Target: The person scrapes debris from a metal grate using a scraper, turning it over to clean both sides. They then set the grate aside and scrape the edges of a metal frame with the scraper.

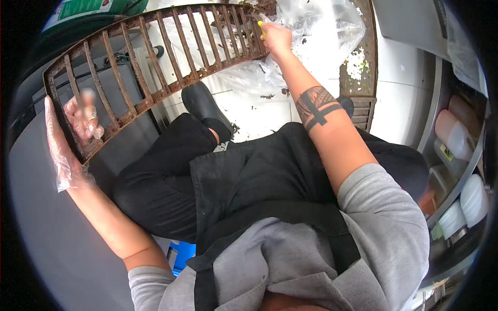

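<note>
A long, rusty metal grate (pixel 179 84) with several crossbars slants across the upper left of the head view. My left hand (pixel 82 124), in a clear plastic glove, is closed around its near left end, with fingers through the gap between bars. At the grate's far end, my right hand (pixel 278 40) is closed on a tool with a yellow handle (pixel 261 26). The tool's working end lies against the grate and is too small to make out. Brown flakes cling to the bars there. No glove is visible on my right hand.
Clear plastic sheeting (pixel 332 26) and dark flakes lie on white floor tiles (pixel 259 111). A rust-brown floor strip (pixel 358 62) runs beside a slatted drain cover (pixel 363 111). A grey surface (pixel 41 207) is at left; metal shelving with plastic containers (pixel 452 127) stands at right.
</note>
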`<action>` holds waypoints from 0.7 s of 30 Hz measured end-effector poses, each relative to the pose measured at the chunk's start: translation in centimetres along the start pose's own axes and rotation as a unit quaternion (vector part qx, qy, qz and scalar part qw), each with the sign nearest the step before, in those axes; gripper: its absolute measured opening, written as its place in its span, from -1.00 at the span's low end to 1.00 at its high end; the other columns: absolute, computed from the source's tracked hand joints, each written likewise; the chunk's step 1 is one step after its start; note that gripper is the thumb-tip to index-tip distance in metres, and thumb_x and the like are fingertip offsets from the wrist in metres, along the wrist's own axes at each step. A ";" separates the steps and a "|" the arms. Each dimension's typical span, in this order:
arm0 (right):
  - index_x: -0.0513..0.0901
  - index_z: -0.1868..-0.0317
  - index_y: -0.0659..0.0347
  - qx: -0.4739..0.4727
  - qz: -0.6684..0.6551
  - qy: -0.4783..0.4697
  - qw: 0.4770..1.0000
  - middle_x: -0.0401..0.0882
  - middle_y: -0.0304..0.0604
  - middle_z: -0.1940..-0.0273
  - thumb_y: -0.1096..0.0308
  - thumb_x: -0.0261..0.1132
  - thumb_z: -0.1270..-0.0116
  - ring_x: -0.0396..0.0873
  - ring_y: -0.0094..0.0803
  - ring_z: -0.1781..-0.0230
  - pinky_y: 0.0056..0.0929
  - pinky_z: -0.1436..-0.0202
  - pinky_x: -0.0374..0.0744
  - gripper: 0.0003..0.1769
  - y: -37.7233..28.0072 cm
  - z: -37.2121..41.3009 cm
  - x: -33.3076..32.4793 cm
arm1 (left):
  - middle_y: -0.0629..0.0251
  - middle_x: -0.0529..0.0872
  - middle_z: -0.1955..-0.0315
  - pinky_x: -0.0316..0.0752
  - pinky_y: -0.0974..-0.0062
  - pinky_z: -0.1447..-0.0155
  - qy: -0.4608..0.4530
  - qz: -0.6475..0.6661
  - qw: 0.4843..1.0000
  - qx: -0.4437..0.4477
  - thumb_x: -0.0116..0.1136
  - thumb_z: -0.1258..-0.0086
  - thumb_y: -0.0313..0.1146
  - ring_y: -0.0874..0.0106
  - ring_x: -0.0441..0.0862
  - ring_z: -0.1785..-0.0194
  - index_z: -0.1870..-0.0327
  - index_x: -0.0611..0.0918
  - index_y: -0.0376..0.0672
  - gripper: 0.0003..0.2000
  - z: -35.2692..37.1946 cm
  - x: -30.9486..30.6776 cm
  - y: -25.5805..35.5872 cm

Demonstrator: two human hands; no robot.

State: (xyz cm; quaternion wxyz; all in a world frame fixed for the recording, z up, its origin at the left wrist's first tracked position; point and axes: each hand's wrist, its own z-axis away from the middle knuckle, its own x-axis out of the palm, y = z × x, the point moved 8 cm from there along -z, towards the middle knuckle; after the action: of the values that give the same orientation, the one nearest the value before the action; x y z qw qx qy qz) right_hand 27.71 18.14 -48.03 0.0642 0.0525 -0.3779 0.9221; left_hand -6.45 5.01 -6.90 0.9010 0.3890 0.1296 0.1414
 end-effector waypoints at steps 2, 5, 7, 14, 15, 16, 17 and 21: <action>0.67 0.15 0.23 -0.055 0.127 -0.002 0.990 0.60 -0.14 0.44 0.25 0.37 -0.43 0.36 -0.49 0.68 -0.48 0.62 0.29 -0.80 -0.4 0.1 -0.1 | 0.29 0.63 0.52 0.50 0.52 0.40 0.005 0.004 1.000 -0.003 -0.23 -0.66 0.30 0.50 0.52 0.56 0.00 0.66 -0.35 -0.27 -0.1 -0.2 -0.2; 0.67 0.18 0.24 -0.052 0.180 -0.025 0.982 0.61 -0.14 0.45 0.27 0.40 -0.40 0.36 -0.51 0.69 -0.47 0.64 0.28 -0.80 -0.9 0.0 0.9 | 0.30 0.63 0.52 0.48 0.52 0.41 0.007 0.003 1.000 -0.003 -0.24 -0.66 0.31 0.50 0.49 0.57 0.01 0.66 -0.35 -0.26 -0.1 -0.2 -0.1; 0.66 0.16 0.26 0.076 0.010 -0.029 0.997 0.60 -0.14 0.47 0.29 0.38 -0.41 0.34 -0.52 0.69 -0.46 0.65 0.28 -0.80 0.6 -0.7 1.5 | 0.30 0.63 0.52 0.48 0.53 0.41 0.006 -0.002 1.000 -0.005 -0.24 -0.66 0.31 0.51 0.49 0.57 0.01 0.66 -0.35 -0.26 0.1 0.2 0.0; 0.61 0.16 0.27 0.085 -0.070 -0.010 0.994 0.59 -0.08 0.49 0.28 0.35 -0.45 0.34 -0.48 0.74 -0.42 0.69 0.25 -0.79 0.8 -3.9 3.1 | 0.29 0.64 0.52 0.54 0.55 0.46 -0.011 -0.004 1.000 0.009 -0.20 -0.67 0.27 0.52 0.53 0.58 -0.02 0.62 -0.32 -0.32 -0.4 -0.4 -0.2; 0.58 0.11 0.26 0.106 -0.153 -0.026 0.982 0.58 -0.08 0.46 0.26 0.32 -0.49 0.33 -0.48 0.71 -0.43 0.67 0.25 -0.79 1.3 -3.5 3.0 | 0.29 0.64 0.52 0.55 0.55 0.46 -0.009 -0.002 1.000 0.015 -0.20 -0.67 0.27 0.53 0.54 0.58 -0.02 0.62 -0.31 -0.32 -0.4 -0.4 -0.1; 0.56 0.06 0.24 0.127 -0.235 -0.042 0.963 0.58 -0.08 0.42 0.25 0.29 -0.52 0.33 -0.47 0.68 -0.44 0.66 0.25 -0.78 1.7 -3.1 3.0 | 0.29 0.64 0.52 0.55 0.55 0.46 -0.009 -0.003 1.000 0.017 -0.20 -0.67 0.27 0.53 0.54 0.58 -0.02 0.62 -0.31 -0.32 -0.3 -0.5 -0.1; 0.56 0.06 0.24 0.128 -0.235 -0.043 0.963 0.58 -0.08 0.42 0.25 0.29 -0.52 0.33 -0.47 0.68 -0.44 0.66 0.25 -0.78 1.9 -2.9 2.7 | 0.28 0.65 0.52 0.56 0.56 0.46 -0.013 0.000 1.000 0.014 -0.20 -0.67 0.27 0.52 0.56 0.58 -0.02 0.62 -0.32 -0.32 -0.3 -0.5 -0.1; 0.53 0.04 0.20 0.095 -0.399 -0.070 0.909 0.57 -0.06 0.37 0.22 0.28 -0.55 0.36 -0.43 0.62 -0.45 0.62 0.28 -0.78 1.3 -1.6 2.2 | 0.26 0.63 0.54 0.52 0.52 0.40 0.020 0.008 1.000 -0.001 -0.23 -0.66 0.30 0.49 0.52 0.57 -0.01 0.66 -0.37 -0.26 0.2 0.4 0.1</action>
State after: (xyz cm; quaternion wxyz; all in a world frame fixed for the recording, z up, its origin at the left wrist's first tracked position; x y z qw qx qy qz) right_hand 25.27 18.51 -49.74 0.3948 0.2690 -0.2395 0.8452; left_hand -6.08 5.11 -6.74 0.8977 0.3861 0.1442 0.1559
